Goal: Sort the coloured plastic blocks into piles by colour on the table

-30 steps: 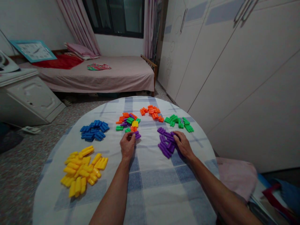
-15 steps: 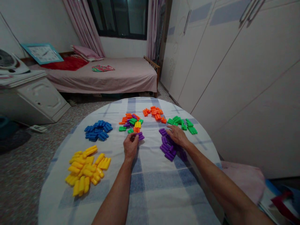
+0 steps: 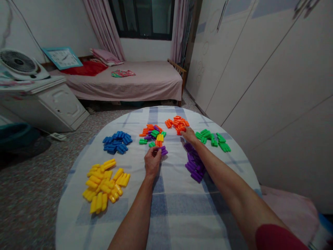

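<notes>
My left hand (image 3: 152,161) rests on the round table, its fingers curled around purple plastic pieces (image 3: 163,150) at the near edge of a mixed-colour pile (image 3: 153,133). My right hand (image 3: 189,135) reaches far forward over the purple pile (image 3: 194,163), its fingertips touching the orange pile (image 3: 177,123). Whether it holds a piece is hidden. Sorted piles lie around: blue (image 3: 117,142), yellow (image 3: 104,184) and green (image 3: 213,139).
The table wears a white and blue checked cloth (image 3: 171,205). A white wardrobe (image 3: 262,69) stands close on the right. A bed (image 3: 130,81) is behind, and a white cabinet (image 3: 49,104) with a fan (image 3: 18,64) stands at the left.
My right hand has left the purple pile and stretched forward to the orange pile. My left hand has stayed by the purple pieces. The view has shifted slightly.
</notes>
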Demonstrator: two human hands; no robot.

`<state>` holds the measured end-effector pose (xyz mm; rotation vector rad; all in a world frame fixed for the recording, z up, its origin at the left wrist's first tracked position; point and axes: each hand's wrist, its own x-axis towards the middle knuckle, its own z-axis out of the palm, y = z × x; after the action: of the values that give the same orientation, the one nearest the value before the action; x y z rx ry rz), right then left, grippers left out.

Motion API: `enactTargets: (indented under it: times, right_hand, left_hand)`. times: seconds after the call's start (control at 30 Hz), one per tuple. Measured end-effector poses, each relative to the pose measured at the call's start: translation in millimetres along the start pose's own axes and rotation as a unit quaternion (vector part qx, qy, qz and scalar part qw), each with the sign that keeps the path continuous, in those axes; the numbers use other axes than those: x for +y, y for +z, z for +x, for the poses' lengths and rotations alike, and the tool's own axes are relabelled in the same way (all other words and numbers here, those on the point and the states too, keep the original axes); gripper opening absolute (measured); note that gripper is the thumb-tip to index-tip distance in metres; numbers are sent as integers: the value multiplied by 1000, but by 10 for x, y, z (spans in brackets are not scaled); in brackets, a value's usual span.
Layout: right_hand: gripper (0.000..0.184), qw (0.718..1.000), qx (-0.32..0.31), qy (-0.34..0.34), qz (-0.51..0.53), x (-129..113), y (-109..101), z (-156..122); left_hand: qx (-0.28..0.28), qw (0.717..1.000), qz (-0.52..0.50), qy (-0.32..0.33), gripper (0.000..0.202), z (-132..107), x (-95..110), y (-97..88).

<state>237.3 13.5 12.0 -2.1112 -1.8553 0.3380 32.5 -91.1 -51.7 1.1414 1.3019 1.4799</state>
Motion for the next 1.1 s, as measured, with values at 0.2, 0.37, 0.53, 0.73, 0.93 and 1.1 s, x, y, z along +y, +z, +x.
enactTargets:
  times: [0.2,0.37,0.53,0.73,0.93,1.1]
  right_hand:
    - [43,989,60,-126,56,-114,23,-344]
    - [49,919,-75,-339,189,-221,108,-901]
    - [44,931,-47,-307,193,-225,160,-1142]
    - [34,953,10,-297,64,-119,3,-1445]
    - [33,965,59,-231,-110,248,-209,-1671]
    - [30,970,121,-200,-62,232,-182,-1754]
  left_hand:
    - [-4,1000,4,4,29,-13,69,20]
    - [-39,999,-24,4,27,-25,150,33]
    - [-101,992,-67,-34,33,-57,223,41]
    - [-163,983,-54,-60,35,-104,286,67]
    - [-89,995,-33,-43,31,-88,285,72]
    - [13,1000,17,8,22,-57,252,37]
